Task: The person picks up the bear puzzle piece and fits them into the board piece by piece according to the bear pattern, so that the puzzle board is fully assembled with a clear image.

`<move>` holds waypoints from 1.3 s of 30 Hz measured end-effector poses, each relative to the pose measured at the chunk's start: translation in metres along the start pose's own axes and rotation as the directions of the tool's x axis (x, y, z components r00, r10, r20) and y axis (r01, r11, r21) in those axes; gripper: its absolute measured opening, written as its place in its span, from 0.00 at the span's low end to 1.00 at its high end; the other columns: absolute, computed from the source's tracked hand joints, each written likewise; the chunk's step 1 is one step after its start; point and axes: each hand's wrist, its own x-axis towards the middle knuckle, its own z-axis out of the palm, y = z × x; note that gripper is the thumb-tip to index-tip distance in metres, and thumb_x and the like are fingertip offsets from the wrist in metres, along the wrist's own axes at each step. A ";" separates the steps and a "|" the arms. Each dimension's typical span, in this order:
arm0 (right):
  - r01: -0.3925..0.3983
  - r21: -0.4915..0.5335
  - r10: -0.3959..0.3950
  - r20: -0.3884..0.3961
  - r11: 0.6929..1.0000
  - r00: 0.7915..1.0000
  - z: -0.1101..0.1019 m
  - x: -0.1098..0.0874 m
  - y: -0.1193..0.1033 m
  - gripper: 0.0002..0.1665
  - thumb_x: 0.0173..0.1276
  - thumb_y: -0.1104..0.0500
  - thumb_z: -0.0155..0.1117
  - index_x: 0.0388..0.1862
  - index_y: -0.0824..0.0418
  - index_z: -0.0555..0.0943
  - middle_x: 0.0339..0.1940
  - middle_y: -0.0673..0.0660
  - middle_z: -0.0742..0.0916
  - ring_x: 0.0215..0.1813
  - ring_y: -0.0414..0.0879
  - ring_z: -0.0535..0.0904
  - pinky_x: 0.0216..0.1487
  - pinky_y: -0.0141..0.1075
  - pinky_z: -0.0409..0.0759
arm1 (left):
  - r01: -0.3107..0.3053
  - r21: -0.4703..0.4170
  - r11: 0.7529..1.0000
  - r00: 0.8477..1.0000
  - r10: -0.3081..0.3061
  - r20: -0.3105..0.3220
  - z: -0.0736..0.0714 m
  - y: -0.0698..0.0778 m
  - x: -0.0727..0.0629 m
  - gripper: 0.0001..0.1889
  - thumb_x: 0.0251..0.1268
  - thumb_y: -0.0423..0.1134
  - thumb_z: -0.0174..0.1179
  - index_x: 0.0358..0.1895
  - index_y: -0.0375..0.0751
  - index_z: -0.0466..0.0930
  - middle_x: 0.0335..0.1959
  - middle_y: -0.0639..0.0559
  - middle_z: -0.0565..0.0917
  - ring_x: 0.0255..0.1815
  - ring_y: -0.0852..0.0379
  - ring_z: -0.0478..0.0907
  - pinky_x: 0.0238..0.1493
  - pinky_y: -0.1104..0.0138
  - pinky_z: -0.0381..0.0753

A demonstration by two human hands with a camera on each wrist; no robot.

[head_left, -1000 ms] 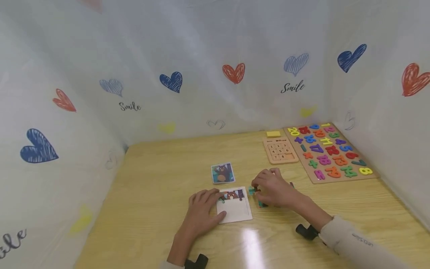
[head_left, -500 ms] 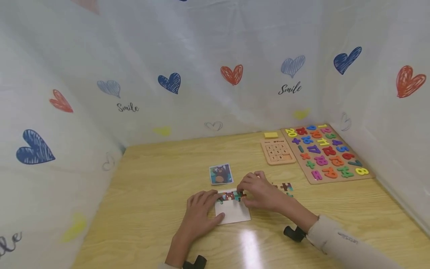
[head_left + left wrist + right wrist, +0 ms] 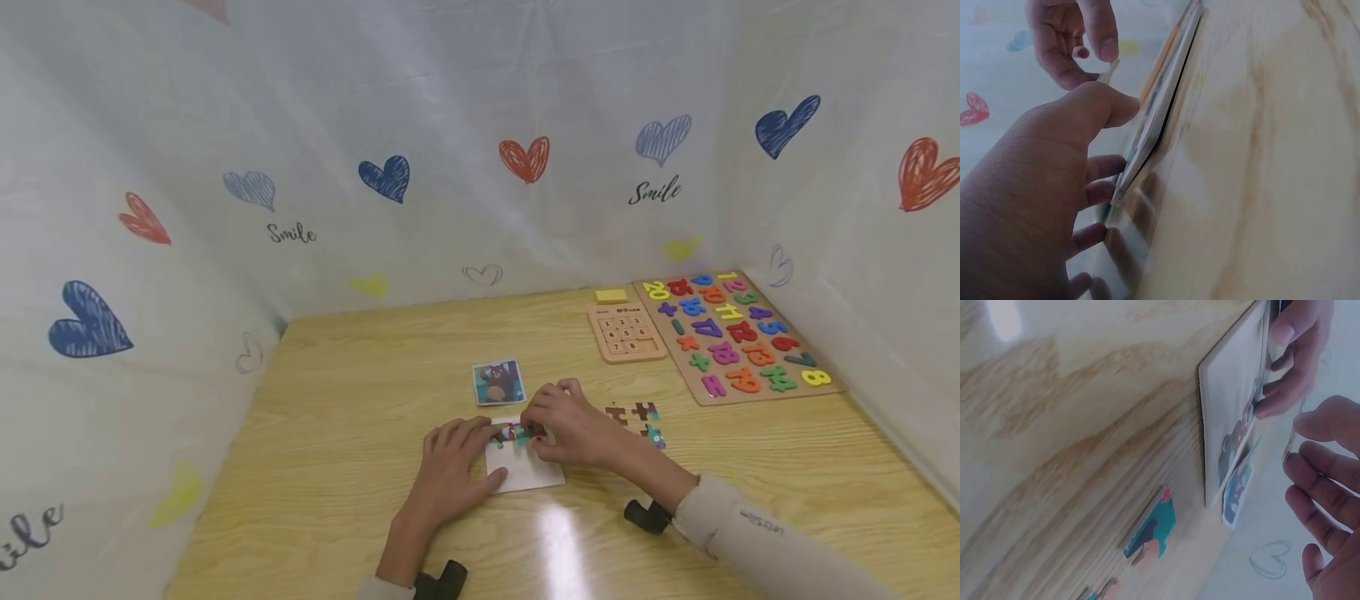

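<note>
A small white puzzle tray (image 3: 525, 473) lies on the table, with bear puzzle pieces (image 3: 1235, 442) along its far side. My left hand (image 3: 450, 471) rests on the tray's left edge, fingers spread, thumb near the front corner. Over the far right part of the tray, my right hand (image 3: 573, 429) pinches a jigsaw piece (image 3: 1291, 440) between thumb and fingertips. In the right wrist view that piece is seen edge-on, held above the tray. Behind the tray lies a bear picture card (image 3: 498, 383).
Several loose jigsaw pieces (image 3: 645, 412) lie right of the tray, partly behind the right hand. Farther back are a wooden number slide puzzle (image 3: 626, 335), a yellow block (image 3: 611, 296) and a board of coloured numbers (image 3: 738, 342). A printed curtain (image 3: 450, 233) encloses the table.
My right hand has moved left from the loose pieces to the tray, carrying a jigsaw piece. It now holds the piece slightly raised over the tray. The left hand has stayed in place.
</note>
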 end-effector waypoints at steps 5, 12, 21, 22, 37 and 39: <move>0.015 0.010 -0.015 -0.002 1.000 1.000 0.004 0.002 -0.003 0.12 0.58 0.58 0.74 0.42 0.55 0.86 0.41 0.48 0.85 0.49 0.45 0.76 0.54 0.50 0.65 | -0.006 -0.003 1.000 1.000 0.006 -0.004 0.003 0.000 0.000 0.29 0.68 0.63 0.55 0.69 0.57 0.73 0.70 0.57 0.70 0.68 0.48 0.63 0.63 0.42 0.59; 0.021 0.027 -0.021 0.014 0.999 1.000 0.012 0.005 -0.007 0.11 0.59 0.58 0.73 0.41 0.55 0.85 0.40 0.47 0.84 0.48 0.44 0.75 0.55 0.50 0.64 | 0.003 -0.010 1.000 1.000 -0.003 0.011 0.003 0.000 0.001 0.30 0.68 0.64 0.54 0.70 0.58 0.73 0.71 0.58 0.69 0.69 0.49 0.62 0.64 0.42 0.58; 0.011 -0.008 -0.011 0.046 1.000 0.999 0.020 0.010 -0.013 0.14 0.60 0.56 0.73 0.46 0.54 0.86 0.42 0.47 0.85 0.50 0.45 0.75 0.57 0.51 0.64 | 0.000 0.003 1.000 1.000 0.000 0.005 0.001 0.001 0.001 0.30 0.68 0.64 0.54 0.69 0.58 0.73 0.70 0.58 0.69 0.69 0.49 0.62 0.64 0.42 0.59; 0.009 -0.008 -0.009 0.048 1.000 0.999 0.021 0.010 -0.013 0.15 0.60 0.55 0.73 0.46 0.54 0.86 0.42 0.47 0.85 0.50 0.45 0.76 0.57 0.50 0.65 | 0.001 0.003 1.000 1.000 -0.001 0.007 0.001 0.001 0.001 0.30 0.68 0.64 0.53 0.69 0.58 0.73 0.71 0.58 0.69 0.69 0.49 0.62 0.64 0.42 0.58; 0.033 -0.055 -0.031 0.027 0.998 0.999 0.037 0.014 -0.015 0.14 0.57 0.56 0.76 0.42 0.55 0.86 0.41 0.48 0.85 0.49 0.45 0.76 0.53 0.48 0.65 | 0.002 0.016 1.000 1.000 -0.003 0.007 -0.001 0.001 0.000 0.30 0.69 0.63 0.54 0.70 0.57 0.72 0.70 0.58 0.69 0.69 0.48 0.62 0.64 0.42 0.59; 0.031 -0.071 -0.028 0.039 0.997 0.999 0.038 0.015 -0.016 0.13 0.58 0.56 0.75 0.43 0.55 0.86 0.42 0.48 0.86 0.50 0.44 0.76 0.53 0.48 0.66 | 0.006 0.015 1.000 1.000 -0.006 0.015 -0.003 0.001 0.000 0.30 0.69 0.63 0.53 0.70 0.57 0.72 0.71 0.58 0.69 0.69 0.48 0.62 0.64 0.42 0.59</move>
